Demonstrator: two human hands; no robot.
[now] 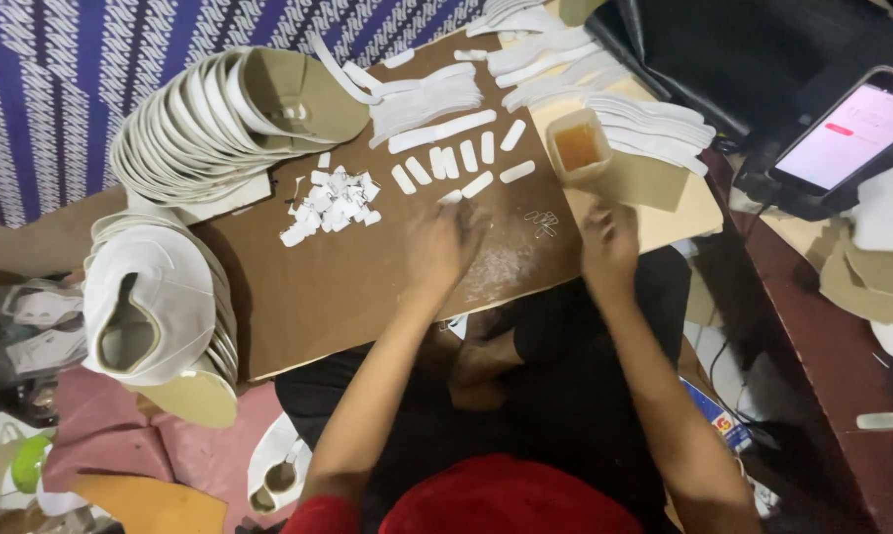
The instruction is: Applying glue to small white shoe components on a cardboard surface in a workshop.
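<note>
My left hand [444,242] rests palm down on the brown board [367,287] that serves as tabletop across my lap. Its fingertips reach the nearest white strip [450,197]; the hand is blurred, so I cannot tell whether the grip is pinching that strip or only touching it. My right hand [609,240] lies just beside the board's right edge, fingers curled loosely; whether it holds anything I cannot tell.

Judgement: the step in hand is taking one strip from the row. The next move calls for a fine two-finger pinch, since the strips are thin, flat and lie flush on the board.

Between my hands sits a dull whitish smear [501,269] on the board. Beyond it, the row of short white strips [463,163] has rounded ends and a matte look. To the left lies a heap of small white scraps [330,203]. To the right stands a small translucent cup of amber liquid [577,146]. Farthest left, curved white-and-tan shoe pieces [224,114] stand stacked in a fan.
</note>
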